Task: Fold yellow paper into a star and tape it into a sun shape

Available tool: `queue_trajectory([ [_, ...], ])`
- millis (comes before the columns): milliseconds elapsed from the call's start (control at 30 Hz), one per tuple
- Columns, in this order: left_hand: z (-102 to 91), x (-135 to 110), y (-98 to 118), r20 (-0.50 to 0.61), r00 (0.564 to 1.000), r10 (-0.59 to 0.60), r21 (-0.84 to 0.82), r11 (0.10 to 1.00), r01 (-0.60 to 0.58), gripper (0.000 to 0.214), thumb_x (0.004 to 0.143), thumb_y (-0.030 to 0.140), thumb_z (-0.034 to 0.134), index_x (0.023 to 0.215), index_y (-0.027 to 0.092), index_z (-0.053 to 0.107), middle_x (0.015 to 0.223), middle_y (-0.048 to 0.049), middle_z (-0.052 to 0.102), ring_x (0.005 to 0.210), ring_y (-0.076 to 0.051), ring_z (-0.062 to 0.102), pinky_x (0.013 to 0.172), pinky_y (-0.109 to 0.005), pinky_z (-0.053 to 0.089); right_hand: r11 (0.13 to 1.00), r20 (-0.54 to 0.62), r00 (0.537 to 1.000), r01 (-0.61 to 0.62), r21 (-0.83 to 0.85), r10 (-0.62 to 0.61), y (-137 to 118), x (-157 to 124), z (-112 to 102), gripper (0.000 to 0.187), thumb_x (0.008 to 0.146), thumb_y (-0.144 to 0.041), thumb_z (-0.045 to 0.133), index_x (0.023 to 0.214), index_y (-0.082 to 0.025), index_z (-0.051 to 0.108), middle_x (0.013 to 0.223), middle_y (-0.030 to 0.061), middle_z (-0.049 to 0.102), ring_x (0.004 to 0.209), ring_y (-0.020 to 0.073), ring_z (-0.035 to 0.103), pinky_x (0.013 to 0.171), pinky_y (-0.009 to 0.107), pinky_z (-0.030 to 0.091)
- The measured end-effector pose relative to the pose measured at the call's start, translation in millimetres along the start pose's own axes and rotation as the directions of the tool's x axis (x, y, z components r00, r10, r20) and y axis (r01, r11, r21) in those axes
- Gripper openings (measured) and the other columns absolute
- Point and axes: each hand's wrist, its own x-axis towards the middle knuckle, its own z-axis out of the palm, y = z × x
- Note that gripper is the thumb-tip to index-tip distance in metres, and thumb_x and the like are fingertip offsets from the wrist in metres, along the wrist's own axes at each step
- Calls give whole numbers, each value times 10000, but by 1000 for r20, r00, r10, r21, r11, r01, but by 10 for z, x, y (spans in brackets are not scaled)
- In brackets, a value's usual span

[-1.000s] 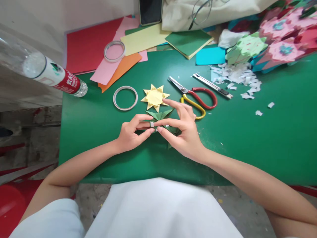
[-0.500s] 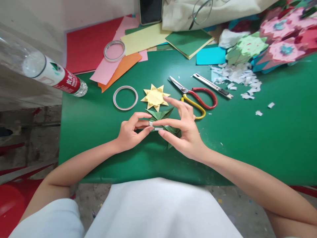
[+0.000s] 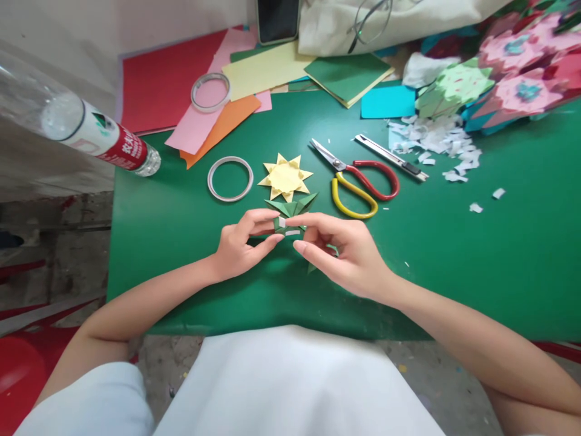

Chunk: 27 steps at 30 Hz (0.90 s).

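Note:
A folded green paper piece (image 3: 293, 208) with pointed tips is held up between my two hands, low over the table. Small white strips (image 3: 293, 232) show on its inner folds. My left hand (image 3: 242, 245) pinches its left side between thumb and fingers. My right hand (image 3: 349, 257) is around its right side, the index fingertip pressing near a white tab and the thumb close to the lower edge. Part of the paper is hidden behind the right fingers. Just beyond lies a yellow folded paper star (image 3: 285, 177).
A tape roll (image 3: 230, 179) lies left of the star. Scissors (image 3: 358, 181) and a box cutter (image 3: 391, 158) lie to the right, near white paper scraps (image 3: 447, 142). Coloured sheets (image 3: 177, 79), another tape roll (image 3: 210, 92), a bottle (image 3: 109, 136) and paper flowers (image 3: 521, 94) surround the back.
My right hand's raised, spread fingers have come down and curled in round the green paper. The index finger remains at the white tab. My left hand keeps its pinch.

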Motion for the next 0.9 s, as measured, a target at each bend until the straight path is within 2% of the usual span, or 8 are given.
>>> queue_trajectory([
  [100, 0, 1, 6, -8, 1000, 11, -3, 1000, -11, 319, 872, 283, 698, 1154, 214, 564, 1009, -8, 773, 884, -136, 764, 785, -161, 631, 957, 120, 978, -192, 219, 169, -11, 21, -3, 270, 896, -284, 580, 1130, -168, 649, 580, -69, 444, 502, 63, 375, 461, 212, 317],
  [200, -4, 1, -2, 4, 1000, -12, -21, 1000, 12, 338, 866, 280, 705, 1163, 212, 559, 969, -8, 782, 867, -140, 767, 777, -168, 634, 927, 154, 963, -257, 274, 221, 0, 36, -13, 277, 888, -298, 588, 1112, -151, 658, 567, -78, 397, 497, 59, 334, 454, 210, 287],
  [600, -13, 0, -15, 20, 999, -45, -37, 998, 46, 337, 870, 320, 701, 1153, 218, 549, 954, -16, 784, 850, -143, 768, 741, -175, 606, 921, 183, 950, -293, 258, 251, 16, 62, -3, 269, 883, -300, 587, 1085, -134, 651, 557, -80, 393, 489, 59, 345, 464, 218, 287],
  [900, -20, 18, -13, -15, 1000, 27, 24, 999, -26, 288, 886, 253, 675, 1145, 213, 557, 895, 1, 788, 785, -118, 767, 656, -126, 566, 917, 203, 937, -328, 226, 285, 3, 65, -19, 313, 897, -305, 570, 1130, -108, 639, 563, -76, 398, 501, 51, 338, 471, 208, 277],
])
